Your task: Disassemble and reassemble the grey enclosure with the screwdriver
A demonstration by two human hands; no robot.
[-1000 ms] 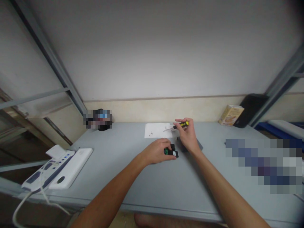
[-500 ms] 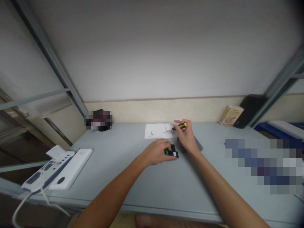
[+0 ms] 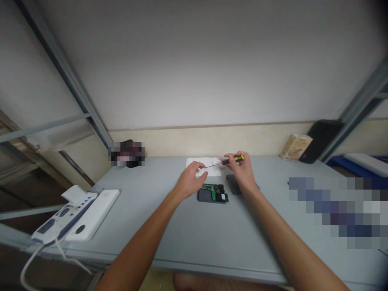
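My right hand is closed round a yellow and black screwdriver, whose thin shaft points left over a white paper. Its tip is close to the fingertips of my left hand, which are bent over the paper's left part; whether they hold something small cannot be made out. Just below my left hand, a device with a green circuit board and black parts lies on the table. A dark flat piece lies partly hidden beneath my right hand.
On the left of the table stand a white power strip with a cable and a white flat case. A yellow box and a black case lean at the back right. Blurred items lie at both sides.
My left hand has let go of the circuit-board device and moved up and left to the paper. My right hand, with the screwdriver, has shifted slightly right.
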